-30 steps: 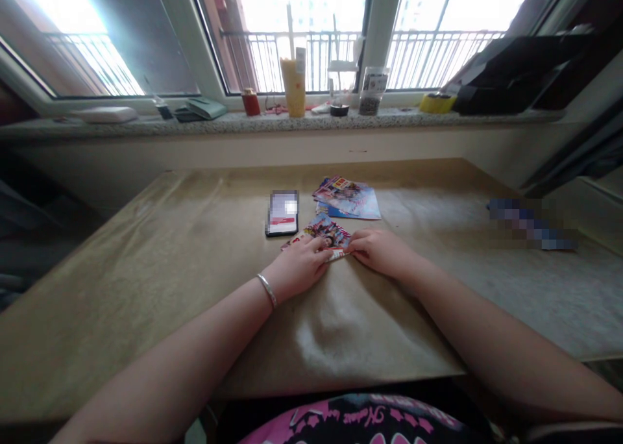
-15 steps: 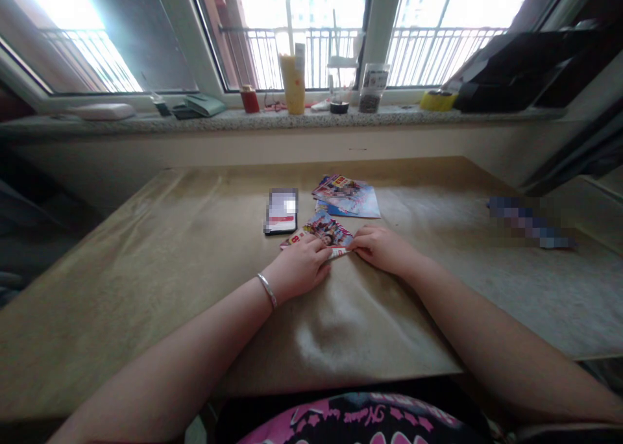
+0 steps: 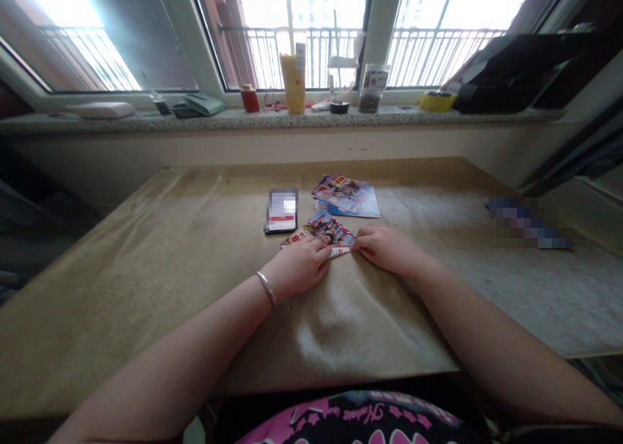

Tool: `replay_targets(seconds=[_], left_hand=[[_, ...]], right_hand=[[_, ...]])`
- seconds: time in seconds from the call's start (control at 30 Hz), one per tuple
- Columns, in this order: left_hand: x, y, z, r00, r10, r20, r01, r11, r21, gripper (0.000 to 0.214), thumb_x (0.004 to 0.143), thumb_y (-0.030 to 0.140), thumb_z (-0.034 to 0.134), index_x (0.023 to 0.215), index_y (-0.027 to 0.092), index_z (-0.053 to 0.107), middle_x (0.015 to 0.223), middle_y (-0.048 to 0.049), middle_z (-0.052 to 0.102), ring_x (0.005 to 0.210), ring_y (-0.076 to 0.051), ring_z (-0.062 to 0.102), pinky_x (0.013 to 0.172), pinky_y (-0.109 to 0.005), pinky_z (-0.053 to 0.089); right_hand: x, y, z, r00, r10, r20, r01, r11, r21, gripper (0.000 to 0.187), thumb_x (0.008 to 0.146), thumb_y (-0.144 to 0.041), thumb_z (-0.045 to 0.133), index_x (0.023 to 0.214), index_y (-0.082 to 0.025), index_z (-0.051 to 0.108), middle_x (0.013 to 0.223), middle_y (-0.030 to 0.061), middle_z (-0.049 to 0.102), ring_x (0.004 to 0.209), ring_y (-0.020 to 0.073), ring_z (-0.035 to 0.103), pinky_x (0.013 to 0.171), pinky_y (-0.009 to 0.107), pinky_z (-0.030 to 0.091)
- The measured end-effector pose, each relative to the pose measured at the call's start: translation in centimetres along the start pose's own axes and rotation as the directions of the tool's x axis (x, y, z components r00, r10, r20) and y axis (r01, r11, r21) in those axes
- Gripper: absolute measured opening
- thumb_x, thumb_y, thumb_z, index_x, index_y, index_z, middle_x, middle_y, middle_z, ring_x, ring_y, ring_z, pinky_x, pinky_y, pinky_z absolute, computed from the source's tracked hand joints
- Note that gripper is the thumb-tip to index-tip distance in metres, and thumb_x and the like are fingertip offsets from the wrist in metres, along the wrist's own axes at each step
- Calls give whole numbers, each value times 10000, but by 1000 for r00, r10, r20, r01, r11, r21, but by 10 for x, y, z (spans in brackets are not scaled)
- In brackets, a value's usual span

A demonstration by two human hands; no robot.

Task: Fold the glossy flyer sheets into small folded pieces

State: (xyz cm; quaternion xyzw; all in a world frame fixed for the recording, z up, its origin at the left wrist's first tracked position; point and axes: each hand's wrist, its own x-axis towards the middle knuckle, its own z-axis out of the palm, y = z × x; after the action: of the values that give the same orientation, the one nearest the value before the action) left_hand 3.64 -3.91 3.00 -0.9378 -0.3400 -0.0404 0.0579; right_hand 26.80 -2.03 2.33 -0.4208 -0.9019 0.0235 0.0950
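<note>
A colourful printed paper (image 3: 327, 226), folded so that a white strip shows along its near edge, lies on the table in front of me. My left hand (image 3: 302, 262) lies flat over its near left part with the fingers stretched out, pressing it down. At the paper's right corner, my right hand (image 3: 384, 246) has its fingertips pinched together on the edge. Just beyond the paper is a loose stack of similar printed sheets (image 3: 348, 194). A phone (image 3: 282, 211) with a blurred, lit screen rests to the left of the stack.
A tan cloth with creases covers the table (image 3: 146, 269). Toward the right lies a blurred dark blue item (image 3: 528, 223). Along the windowsill (image 3: 233, 121) stand a yellow drink cup (image 3: 293, 84), a red-capped jar (image 3: 250, 98), a clear container (image 3: 374, 88) and yellow tape (image 3: 438, 101).
Both hands stay almost where they were on the paper. My right fingertips have shifted very slightly at its right corner, and the left hand has barely moved.
</note>
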Motion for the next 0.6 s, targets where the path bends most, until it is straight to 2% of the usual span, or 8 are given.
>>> replay_targets(seconds=[0.17, 0.37, 0.6], left_hand=[[-1, 0, 1, 1000, 6, -19, -6, 1000, -3, 353, 880, 271, 506, 1220, 191, 559, 1098, -89, 608, 989, -252, 544, 859, -380, 469], [0, 0, 3, 1000, 18, -24, -17, 999, 27, 354, 885, 271, 494, 1226, 200, 555, 1089, -94, 597, 974, -251, 547, 830, -379, 478], [-2, 2, 3, 999, 26, -35, -24, 999, 38, 333, 899, 272, 474, 1206, 177, 564, 1031, -107, 596, 955, -243, 549, 833, -389, 480]], right_hand=[[-2, 1, -1, 1000, -2, -27, 2, 1000, -4, 208, 842, -193, 543, 902, -255, 732, 929, 29, 686, 846, 170, 610, 711, 260, 416], [-2, -1, 2, 985, -144, -91, 143, 990, -16, 210, 850, -195, 536, 932, -249, 722, 915, 30, 686, 872, 185, 567, 738, 278, 410], [1, -1, 10, 961, -250, -120, 242, 967, -73, 237, 875, -192, 507, 990, -233, 710, 884, 50, 682, 832, 189, 536, 727, 295, 401]])
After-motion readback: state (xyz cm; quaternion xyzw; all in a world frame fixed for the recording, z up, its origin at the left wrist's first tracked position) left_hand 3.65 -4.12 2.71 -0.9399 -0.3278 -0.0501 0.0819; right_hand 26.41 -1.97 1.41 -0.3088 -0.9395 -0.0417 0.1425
